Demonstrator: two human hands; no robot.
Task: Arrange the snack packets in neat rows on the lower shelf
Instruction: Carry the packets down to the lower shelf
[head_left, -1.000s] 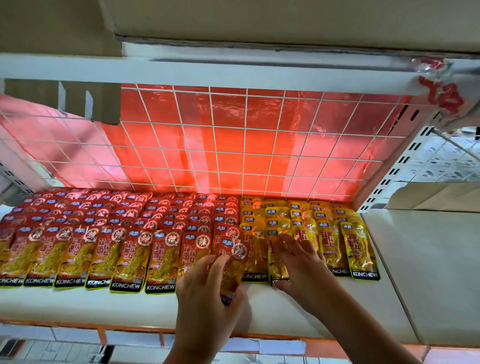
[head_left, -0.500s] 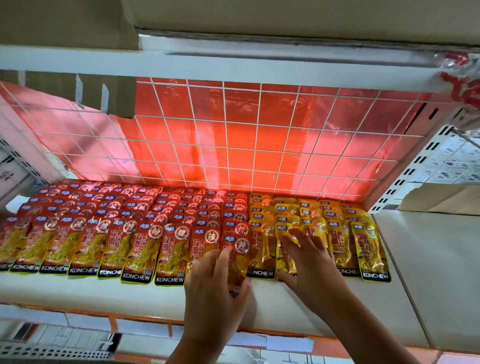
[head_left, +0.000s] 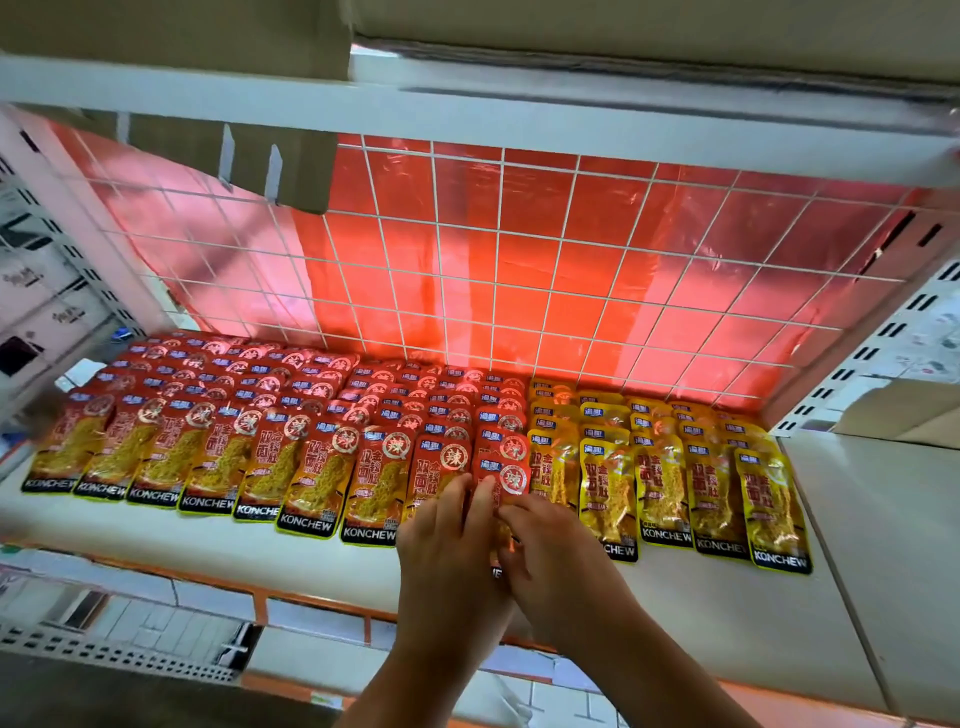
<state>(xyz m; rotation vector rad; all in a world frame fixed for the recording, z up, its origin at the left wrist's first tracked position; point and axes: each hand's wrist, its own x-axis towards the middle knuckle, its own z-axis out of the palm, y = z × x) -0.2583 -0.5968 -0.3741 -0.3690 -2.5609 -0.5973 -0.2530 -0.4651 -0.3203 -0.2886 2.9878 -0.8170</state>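
Note:
Red snack packets (head_left: 270, 457) lie in overlapping rows across the left and middle of the white lower shelf (head_left: 171, 540). Rows of yellow packets (head_left: 717, 493) fill the right part. At the seam between the two colours, one red packet (head_left: 511, 475) sits at the front of its row. My left hand (head_left: 447, 551) holds it from the left with fingers laid over its lower half. My right hand (head_left: 558, 564) pinches its right edge. The two hands touch and hide most of the packet's bottom.
A white wire grid (head_left: 519, 291) with red foil behind it closes off the back. The upper shelf edge (head_left: 467, 114) runs overhead, with cardboard (head_left: 270, 156) hanging below it. A slotted upright (head_left: 883, 332) and a cardboard box (head_left: 909, 410) stand at the right.
My right hand left the yellow packets and moved left onto the red packet that my left hand holds. The view has shifted closer to the shelf.

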